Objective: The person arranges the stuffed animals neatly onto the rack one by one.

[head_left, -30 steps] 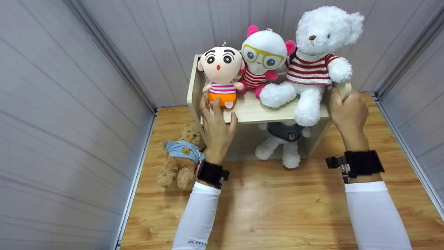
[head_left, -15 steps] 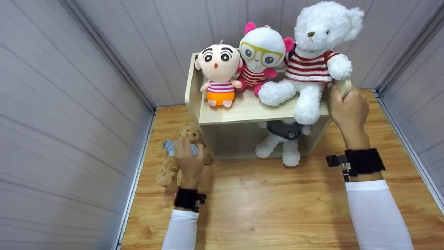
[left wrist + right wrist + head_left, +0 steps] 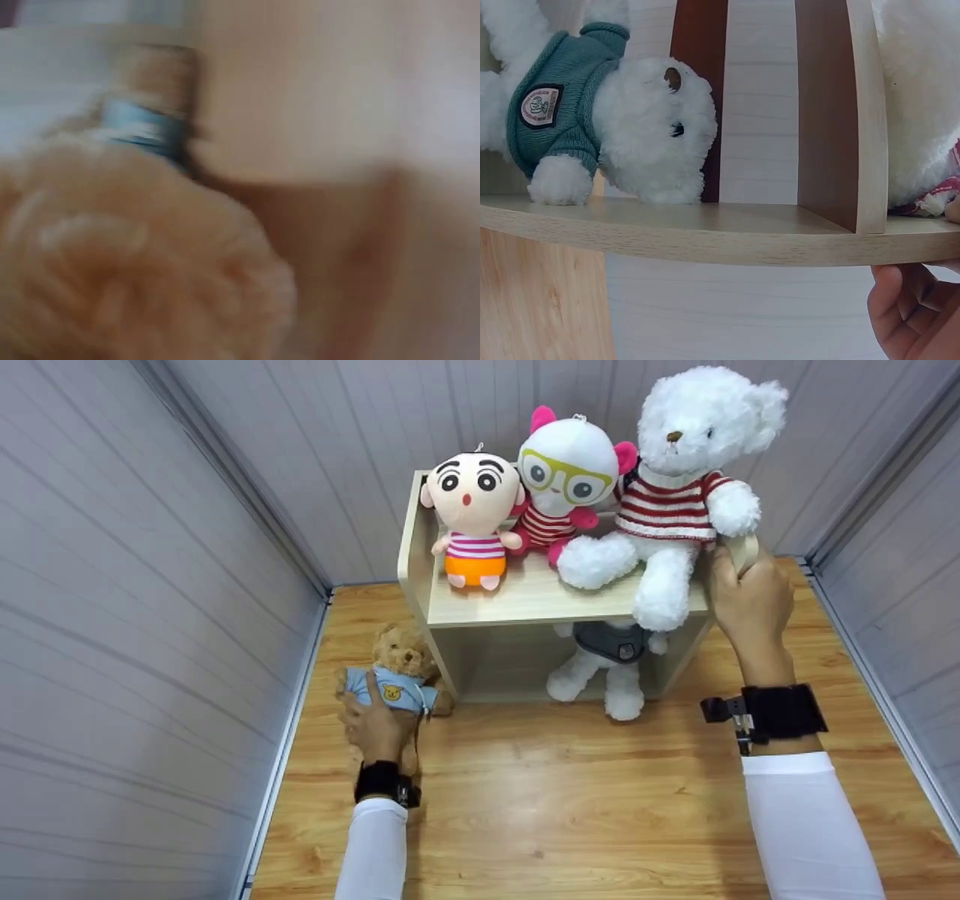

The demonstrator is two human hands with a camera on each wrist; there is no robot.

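- Left hand (image 3: 373, 721) is now gripping the small brown teddy bear (image 3: 397, 675) in the blue shirt, fingers curling round its lower body; half a second ago the hand was covering the bear's chest, a second ago it was up at the shelf edge by the boy doll.
- Brown bear is sitting more upright than before, on the wood floor (image 3: 600, 810) just left of the wooden shelf unit (image 3: 525, 604), close to the left wall.
- Left wrist view is blurring: only tan fur (image 3: 135, 255) and a blue strip of shirt showing.
- Right hand (image 3: 750, 600) is staying where it was, fingers wrapping the right end of the shelf unit's top board, just beside the big white bear (image 3: 675, 487) in the red-striped sweater.
- Right wrist view is showing fingertips (image 3: 907, 307) under the board edge.
- Boy doll (image 3: 472, 517) and glasses plush (image 3: 566, 484) are sitting unchanged on top.
- White bear in a teal sweater (image 3: 611, 660) is lying in the lower compartment, legs sticking out.
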